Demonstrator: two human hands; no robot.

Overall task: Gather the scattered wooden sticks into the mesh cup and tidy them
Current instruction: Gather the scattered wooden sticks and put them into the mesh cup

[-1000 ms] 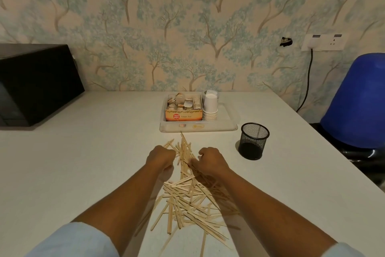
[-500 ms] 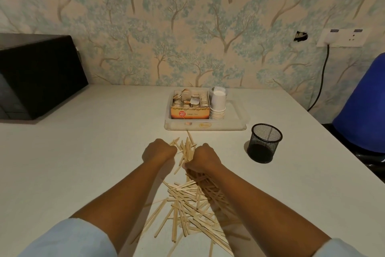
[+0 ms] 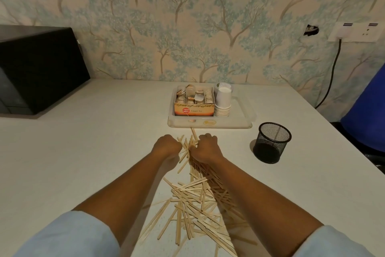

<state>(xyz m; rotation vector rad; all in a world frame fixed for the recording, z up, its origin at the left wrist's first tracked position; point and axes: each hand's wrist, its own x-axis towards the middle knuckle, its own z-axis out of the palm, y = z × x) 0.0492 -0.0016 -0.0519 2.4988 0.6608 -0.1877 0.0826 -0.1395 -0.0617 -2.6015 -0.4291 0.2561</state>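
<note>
Centrally on the white table [image 3: 87, 152], the wooden sticks [image 3: 198, 200] lie in a loose heap running from the near edge of the view up to the two hands. Most sticks have their long axes pointing away from the person, toward the wall, though many in the lower part of the heap cross one another at shallow angles and a few fan out to the left. One stick tip projects beyond the hands toward the clear tray [image 3: 245, 124].

Left hand [image 3: 167, 145]: fingers curled under, knuckles up, set against the far end of the heap on its left side. Right hand [image 3: 206, 148]: fingers likewise curled, set on the same end from the right, with a narrow bundle of sticks between the two hands. Both are seen from the back, so the fingertips are hidden; whether either hand actually grips sticks or only presses against them cannot be told.

Mesh cup [image 3: 271, 142]: black, upright, open end up, standing well apart to the right of the hands, near the tray's front right corner. Its interior is too dark to make out.

The right forearm covers part of the heap's right side. Light blue sleeves [image 3: 68, 236] are cut off by the lower edge of the view.
</note>
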